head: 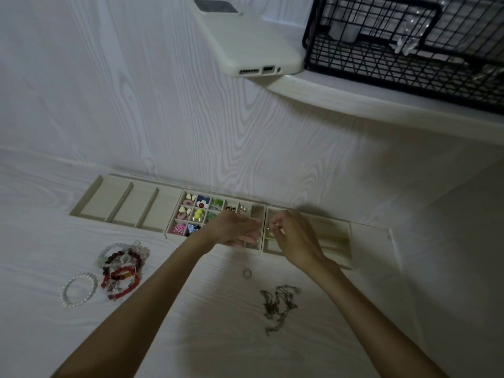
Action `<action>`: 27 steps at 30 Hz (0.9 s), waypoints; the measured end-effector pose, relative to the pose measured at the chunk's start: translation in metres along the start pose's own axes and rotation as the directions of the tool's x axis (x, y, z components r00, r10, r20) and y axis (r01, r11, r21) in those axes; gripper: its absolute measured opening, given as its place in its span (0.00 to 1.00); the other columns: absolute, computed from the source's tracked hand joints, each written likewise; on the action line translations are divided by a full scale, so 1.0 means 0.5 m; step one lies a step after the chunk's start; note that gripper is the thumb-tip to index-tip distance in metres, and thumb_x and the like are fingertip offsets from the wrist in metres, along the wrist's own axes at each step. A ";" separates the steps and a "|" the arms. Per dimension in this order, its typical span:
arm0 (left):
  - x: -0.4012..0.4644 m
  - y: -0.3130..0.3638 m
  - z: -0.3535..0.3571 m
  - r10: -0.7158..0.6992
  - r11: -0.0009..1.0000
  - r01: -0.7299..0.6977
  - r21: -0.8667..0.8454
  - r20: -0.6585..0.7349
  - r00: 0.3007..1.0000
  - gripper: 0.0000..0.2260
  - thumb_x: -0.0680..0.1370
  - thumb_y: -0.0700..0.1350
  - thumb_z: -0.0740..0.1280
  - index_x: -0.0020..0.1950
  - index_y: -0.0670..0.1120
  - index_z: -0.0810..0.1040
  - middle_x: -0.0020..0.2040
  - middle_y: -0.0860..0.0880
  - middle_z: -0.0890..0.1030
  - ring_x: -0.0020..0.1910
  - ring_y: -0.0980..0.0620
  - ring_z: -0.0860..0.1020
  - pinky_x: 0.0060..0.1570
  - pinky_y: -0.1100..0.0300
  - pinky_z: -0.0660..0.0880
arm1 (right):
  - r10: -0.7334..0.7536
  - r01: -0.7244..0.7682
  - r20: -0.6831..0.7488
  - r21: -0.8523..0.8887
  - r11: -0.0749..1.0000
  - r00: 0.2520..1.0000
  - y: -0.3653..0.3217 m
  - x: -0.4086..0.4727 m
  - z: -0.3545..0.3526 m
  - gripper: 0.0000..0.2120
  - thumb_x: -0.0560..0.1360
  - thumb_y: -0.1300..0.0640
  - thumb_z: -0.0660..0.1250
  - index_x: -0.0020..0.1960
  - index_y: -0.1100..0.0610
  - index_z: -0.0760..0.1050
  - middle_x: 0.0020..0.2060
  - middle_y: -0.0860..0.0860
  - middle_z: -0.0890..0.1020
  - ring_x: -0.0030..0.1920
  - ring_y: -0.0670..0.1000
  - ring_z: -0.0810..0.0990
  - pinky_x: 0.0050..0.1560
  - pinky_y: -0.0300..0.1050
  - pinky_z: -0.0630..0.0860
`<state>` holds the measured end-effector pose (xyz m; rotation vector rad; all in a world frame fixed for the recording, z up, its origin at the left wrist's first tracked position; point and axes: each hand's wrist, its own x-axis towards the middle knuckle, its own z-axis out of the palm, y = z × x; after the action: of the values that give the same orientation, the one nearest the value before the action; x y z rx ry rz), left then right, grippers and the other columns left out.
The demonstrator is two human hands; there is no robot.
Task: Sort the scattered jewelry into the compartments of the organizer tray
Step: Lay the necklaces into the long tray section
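Jewelry partly sorted. Middle tray (174, 227), small square cells, already holds colourful earrings (200, 205): hearts, flower, glossy beads, pearl studs. Left tray (84, 205), long slots, has nothing in it. Right tray (338, 249), longer cells, looks mostly unfilled; dim there, hard to tell.

Still loose on the table (191, 336): heap of bead bracelets (122, 268), red, dark and clear round beads; white pearl bracelet (79, 290); one small ring (247, 273), thin metal; tangled chain (279, 304), fine dull links. Roughly halfway, I'd judge: small pieces in, bulky ones left.

Left hand (231, 230) over the near right cells of the middle tray, fingers loosely curled, nothing clearly held; cannot tell if it grips anything. Right hand (294, 238) at the seam between middle and right trays, thumb and forefinger pinched on what looks like a tiny ring; too small to be sure.

Trays look pale, matte, thin-walled. Table white, woodgrain print. Phone (245, 39) in a smooth pale case and a black wire basket (381, 58) sit on a shelf above.
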<state>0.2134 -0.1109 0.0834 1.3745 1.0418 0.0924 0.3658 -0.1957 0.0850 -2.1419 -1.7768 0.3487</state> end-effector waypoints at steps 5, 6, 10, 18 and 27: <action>-0.011 -0.022 -0.003 0.031 0.985 -0.044 -0.165 -0.077 0.997 0.09 0.76 0.47 0.69 0.53 0.46 0.82 0.46 0.49 0.85 0.41 0.60 0.83 0.39 0.67 0.78 | -0.068 0.068 0.005 -0.006 0.998 0.998 -0.033 0.010 0.013 0.09 0.80 0.57 0.60 0.53 0.56 0.78 0.50 0.52 0.78 0.52 0.51 0.76 0.51 0.44 0.69; -0.014 -0.023 -0.002 0.028 0.978 -0.045 -0.205 -0.085 0.996 0.09 0.75 0.47 0.70 0.53 0.46 0.83 0.46 0.49 0.85 0.42 0.60 0.83 0.38 0.67 0.78 | -0.080 0.080 0.000 -0.016 0.997 0.997 -0.035 0.010 0.016 0.09 0.80 0.57 0.59 0.53 0.56 0.78 0.50 0.52 0.78 0.51 0.52 0.76 0.50 0.44 0.68; -0.014 -0.037 -0.008 0.032 0.961 -0.058 -0.270 -0.102 0.994 0.09 0.73 0.44 0.72 0.52 0.45 0.84 0.46 0.48 0.86 0.43 0.58 0.83 0.39 0.67 0.78 | -0.122 0.121 -0.016 -0.039 0.992 0.992 -0.040 0.014 0.028 0.08 0.80 0.55 0.60 0.51 0.55 0.78 0.48 0.51 0.78 0.49 0.51 0.76 0.47 0.43 0.67; 0.038 -0.056 0.002 0.099 0.995 -0.098 0.014 -0.203 0.974 0.10 0.74 0.41 0.71 0.54 0.40 0.82 0.46 0.45 0.84 0.35 0.58 0.80 0.35 0.68 0.77 | 0.031 -0.029 -0.013 0.087 0.996 0.999 0.008 0.008 0.019 0.07 0.77 0.53 0.64 0.50 0.52 0.80 0.42 0.43 0.75 0.45 0.44 0.73 0.46 0.40 0.67; 0.122 -0.085 0.053 0.181 0.763 0.024 0.646 -0.248 0.952 0.07 0.76 0.46 0.69 0.52 0.51 0.84 0.50 0.50 0.84 0.48 0.50 0.81 0.49 0.56 0.78 | 0.203 -0.208 0.048 0.139 0.968 0.978 0.114 -0.046 0.034 0.07 0.77 0.58 0.64 0.47 0.53 0.80 0.44 0.47 0.79 0.43 0.43 0.72 0.39 0.35 0.66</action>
<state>0.2444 -0.1048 0.0110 2.0872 1.3377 -0.0032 0.4058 -0.2261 0.0459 -2.2322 -1.4994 0.5491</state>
